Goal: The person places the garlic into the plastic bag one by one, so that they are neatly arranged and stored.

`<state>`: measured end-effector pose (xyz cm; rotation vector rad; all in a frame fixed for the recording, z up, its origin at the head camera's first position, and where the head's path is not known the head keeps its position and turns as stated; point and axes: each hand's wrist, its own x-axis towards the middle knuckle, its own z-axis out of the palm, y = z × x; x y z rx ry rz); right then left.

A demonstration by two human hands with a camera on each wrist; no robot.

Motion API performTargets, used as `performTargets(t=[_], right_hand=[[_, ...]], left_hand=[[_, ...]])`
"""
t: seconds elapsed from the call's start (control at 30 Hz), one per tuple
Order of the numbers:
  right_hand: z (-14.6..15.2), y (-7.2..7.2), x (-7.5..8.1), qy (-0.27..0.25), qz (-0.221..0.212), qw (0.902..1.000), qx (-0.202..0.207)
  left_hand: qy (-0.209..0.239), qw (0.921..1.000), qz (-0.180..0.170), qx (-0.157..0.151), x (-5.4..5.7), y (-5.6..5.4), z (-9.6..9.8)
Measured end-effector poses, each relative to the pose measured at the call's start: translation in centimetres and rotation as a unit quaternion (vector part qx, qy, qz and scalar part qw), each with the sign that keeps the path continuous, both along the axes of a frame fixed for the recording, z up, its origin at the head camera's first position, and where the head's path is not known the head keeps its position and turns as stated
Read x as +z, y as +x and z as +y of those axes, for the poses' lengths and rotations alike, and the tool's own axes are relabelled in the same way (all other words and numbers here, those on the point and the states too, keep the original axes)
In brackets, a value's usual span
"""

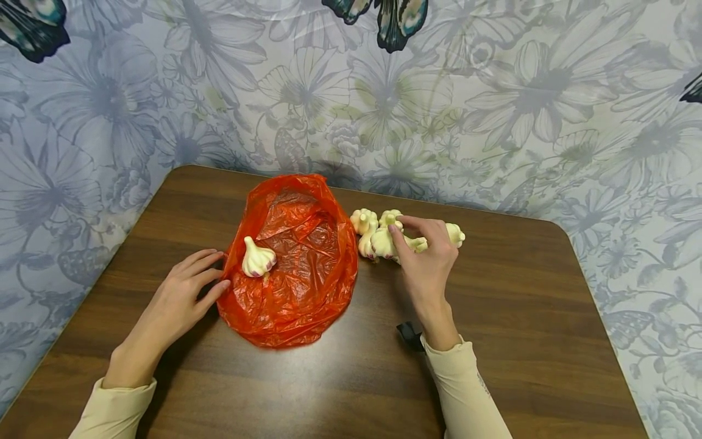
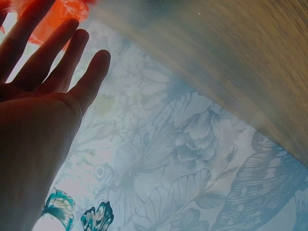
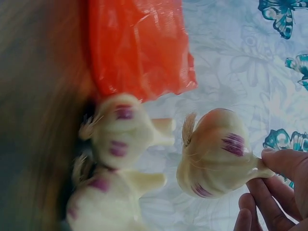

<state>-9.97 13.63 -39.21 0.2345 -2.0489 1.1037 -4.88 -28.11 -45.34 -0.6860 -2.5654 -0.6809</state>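
Note:
My right hand (image 1: 430, 253) pinches a white garlic bulb (image 3: 216, 154) by its stem, between thumb and fingers. In the right wrist view this bulb has purple patches and dry roots and is off the table, with other garlic bulbs (image 3: 122, 130) beside it. The head view shows that cluster of bulbs (image 1: 364, 221) right of an orange-red plastic bag (image 1: 285, 326), partly hidden by the hand. The bag lies spread with its rim up, and a single garlic bulb (image 1: 258, 259) rests inside at the left. My left hand (image 1: 181, 292) touches the bag's left rim, fingers extended.
A brown wooden table (image 1: 521, 341) with rounded far corners carries everything. Behind it stands a wall with floral and butterfly patterns (image 1: 384, 110). A small black strap (image 1: 409, 335) shows by the right wrist.

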Motion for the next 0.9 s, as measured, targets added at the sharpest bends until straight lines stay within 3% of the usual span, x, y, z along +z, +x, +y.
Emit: performTargets(t=[0.37, 0.6, 0.9], right_hand=[[-2.5, -0.9, 1.3, -0.038, 0.005, 0.9989, 0.025], [-3.8, -1.4, 1.3, -0.039, 0.001, 0.9989, 0.025], [-5.8, -2.0, 1.3, -0.038, 0.002, 0.9978, 0.054]], left_hand=[[-0.001, 1.0, 0.003, -0.002, 0.0, 0.0, 0.0], [-0.002, 1.0, 0.006, -0.002, 0.1, -0.1, 0.2], [-0.001, 1.0, 0.007, -0.003, 0.0, 0.0, 0.2]])
